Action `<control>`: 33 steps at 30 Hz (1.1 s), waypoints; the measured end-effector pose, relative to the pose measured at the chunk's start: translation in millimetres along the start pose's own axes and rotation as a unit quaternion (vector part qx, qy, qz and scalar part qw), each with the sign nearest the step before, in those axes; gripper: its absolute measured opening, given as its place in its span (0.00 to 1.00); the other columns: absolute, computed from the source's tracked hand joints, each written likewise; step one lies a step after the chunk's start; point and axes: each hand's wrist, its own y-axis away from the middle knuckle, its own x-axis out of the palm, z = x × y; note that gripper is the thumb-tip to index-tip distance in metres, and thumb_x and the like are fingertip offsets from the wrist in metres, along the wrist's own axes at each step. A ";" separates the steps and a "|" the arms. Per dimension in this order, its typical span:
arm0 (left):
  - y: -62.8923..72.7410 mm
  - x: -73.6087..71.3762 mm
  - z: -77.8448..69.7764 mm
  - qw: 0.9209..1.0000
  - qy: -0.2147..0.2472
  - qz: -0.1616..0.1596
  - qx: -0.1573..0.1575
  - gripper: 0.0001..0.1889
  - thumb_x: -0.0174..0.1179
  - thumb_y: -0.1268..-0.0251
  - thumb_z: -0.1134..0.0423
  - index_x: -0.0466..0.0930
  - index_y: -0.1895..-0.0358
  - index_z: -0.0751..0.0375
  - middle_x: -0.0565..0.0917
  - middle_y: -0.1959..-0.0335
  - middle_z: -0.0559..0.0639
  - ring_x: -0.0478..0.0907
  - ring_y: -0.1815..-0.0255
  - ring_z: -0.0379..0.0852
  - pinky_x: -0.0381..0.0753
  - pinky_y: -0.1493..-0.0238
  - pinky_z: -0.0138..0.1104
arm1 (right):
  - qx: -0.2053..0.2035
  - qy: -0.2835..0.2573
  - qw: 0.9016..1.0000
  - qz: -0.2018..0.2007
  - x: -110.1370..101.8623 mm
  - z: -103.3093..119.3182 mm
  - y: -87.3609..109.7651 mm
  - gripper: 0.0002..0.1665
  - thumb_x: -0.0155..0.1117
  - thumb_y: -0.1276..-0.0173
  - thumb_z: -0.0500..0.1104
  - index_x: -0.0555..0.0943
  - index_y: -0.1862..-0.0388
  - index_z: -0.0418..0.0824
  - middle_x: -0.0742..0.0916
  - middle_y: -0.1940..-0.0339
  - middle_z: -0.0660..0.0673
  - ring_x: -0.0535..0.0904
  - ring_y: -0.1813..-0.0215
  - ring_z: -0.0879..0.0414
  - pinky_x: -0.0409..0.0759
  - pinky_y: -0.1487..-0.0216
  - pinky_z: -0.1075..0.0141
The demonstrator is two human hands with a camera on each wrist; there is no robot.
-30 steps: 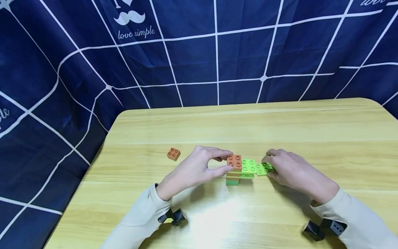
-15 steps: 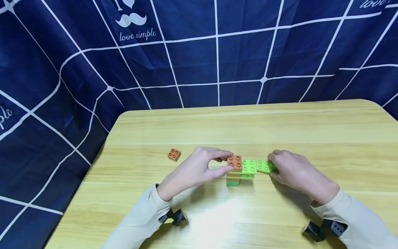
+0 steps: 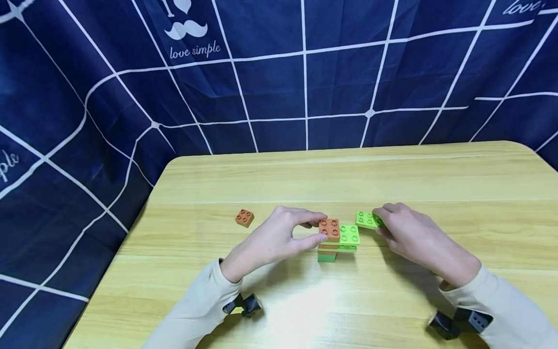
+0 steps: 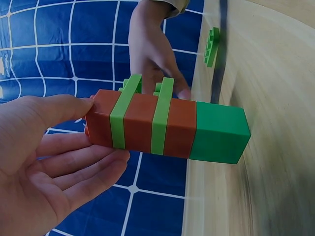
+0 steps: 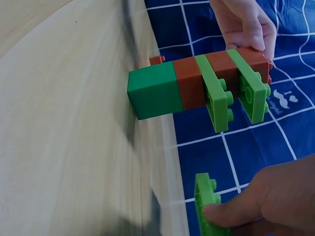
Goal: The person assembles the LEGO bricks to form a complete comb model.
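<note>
My left hand [image 3: 279, 235] pinches the top orange brick [image 3: 329, 229] of an upright tower between thumb and fingers. In the left wrist view the tower has a dark green block [image 4: 221, 132] at the table end. Orange bricks [image 4: 181, 127] alternate above it with two lime green plates [image 4: 162, 118], which jut out toward my right side. My right hand [image 3: 411, 237] pinches a loose lime green studded plate [image 3: 366, 219] just right of the tower and a little farther back. The right wrist view shows this plate [image 5: 203, 196] under the thumb, apart from the tower.
A single orange brick [image 3: 245, 218] stands on the wooden table [image 3: 305, 179], left of the tower. Another green studded plate [image 4: 211, 46] shows beyond the tower in the left wrist view, near the tabletop. A dark blue checked cloth [image 3: 279, 77] hangs behind the table.
My right hand has drawn the loose plate slightly right, then moved it back, away from the tower's front. My left hand keeps its hold on the tower, which stays in place.
</note>
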 end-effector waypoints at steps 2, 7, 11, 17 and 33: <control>-0.1 -0.3 -0.6 1.000 -0.001 0.004 -0.003 0.20 0.60 0.33 0.59 0.79 0.44 0.69 0.85 0.51 0.56 0.82 0.49 0.46 0.78 0.45 0.27 | -0.003 0.004 1.000 -0.013 -1.4 0.9 0.1 0.15 0.69 0.45 0.30 0.79 0.58 0.29 0.82 0.69 0.41 0.79 0.65 0.45 0.82 0.69 0.51; -0.7 -1.2 -1.8 1.000 -0.003 0.011 -0.005 0.20 0.60 0.32 0.59 0.78 0.43 0.69 0.84 0.49 0.57 0.80 0.46 0.46 0.76 0.43 0.28 | 0.001 0.001 0.999 -0.032 -6.0 3.4 0.3 0.20 0.68 0.43 0.30 0.78 0.51 0.26 0.83 0.61 0.35 0.79 0.57 0.39 0.82 0.61 0.45; -1.6 -1.4 -2.2 1.000 -0.004 0.011 -0.005 0.20 0.59 0.32 0.58 0.78 0.43 0.69 0.84 0.49 0.57 0.80 0.45 0.46 0.75 0.42 0.28 | -0.005 -0.004 0.998 -0.059 -10.8 4.9 0.3 0.22 0.68 0.44 0.30 0.77 0.50 0.25 0.83 0.57 0.32 0.79 0.54 0.37 0.81 0.57 0.43; -2.5 -0.6 -1.7 1.000 -0.006 0.007 0.001 0.20 0.60 0.32 0.58 0.79 0.43 0.69 0.84 0.50 0.56 0.81 0.47 0.46 0.76 0.44 0.27 | -0.024 -0.009 0.994 -0.103 -14.8 7.8 -0.5 0.20 0.68 0.43 0.30 0.78 0.50 0.25 0.83 0.57 0.33 0.79 0.54 0.39 0.81 0.57 0.44; -1.5 0.7 -1.1 1.000 -0.015 0.009 -0.002 0.20 0.60 0.33 0.58 0.79 0.43 0.68 0.85 0.51 0.55 0.83 0.51 0.45 0.78 0.47 0.26 | -0.089 -0.032 0.978 -0.187 -25.8 24.3 4.9 0.19 0.67 0.38 0.35 0.78 0.48 0.28 0.84 0.58 0.37 0.79 0.56 0.43 0.82 0.61 0.47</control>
